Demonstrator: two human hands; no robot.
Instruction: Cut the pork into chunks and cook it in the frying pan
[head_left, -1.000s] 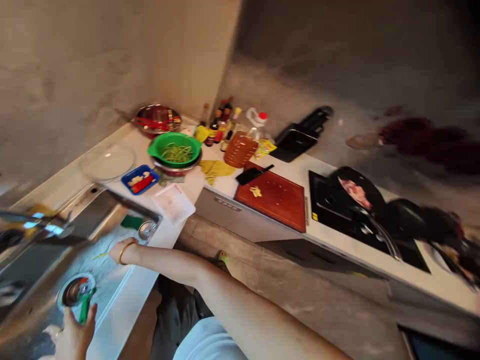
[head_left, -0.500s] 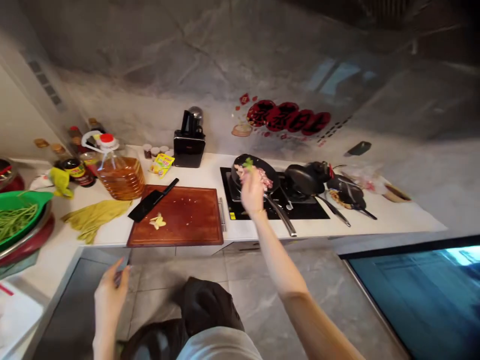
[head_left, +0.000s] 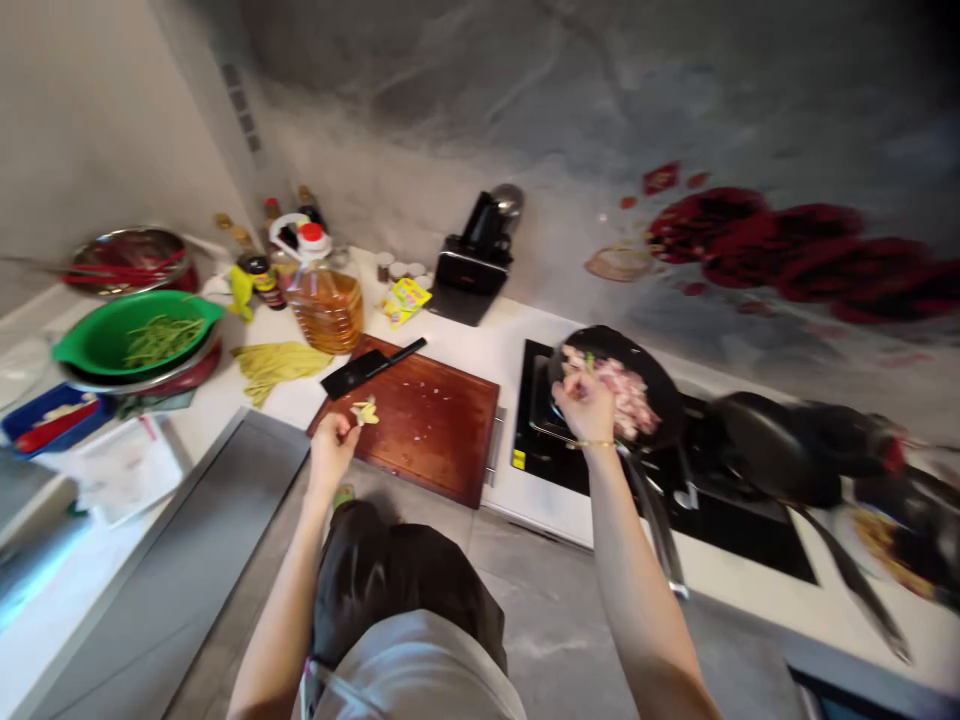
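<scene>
My left hand point(head_left: 334, 452) is at the left front edge of the brown cutting board point(head_left: 442, 430), its fingers pinched beside the pale sliced pieces point(head_left: 366, 411); what they hold, if anything, is too small to make out. A black cleaver point(head_left: 356, 373) lies across the board's back left corner. Over the left part of a black frying pan point(head_left: 664, 385) on the stove, my right hand point(head_left: 586, 403) has its fingers drawn together, their contents hidden. Pink and white meat pieces point(head_left: 628, 395) lie in the pan, with a bit of green near the fingers.
An oil jug point(head_left: 326, 305), yellow gloves point(head_left: 277, 368) and a yellow packet point(head_left: 405, 300) stand or lie behind and left of the board. Further left is a green basin point(head_left: 97, 335) with green stalks. A second black pan point(head_left: 765, 440) sits right, near a knife block point(head_left: 471, 275).
The view has turned left and come closer. My left hand has moved up to the pale slices on the board. My right hand stays over the pan, now lower toward its left side.
</scene>
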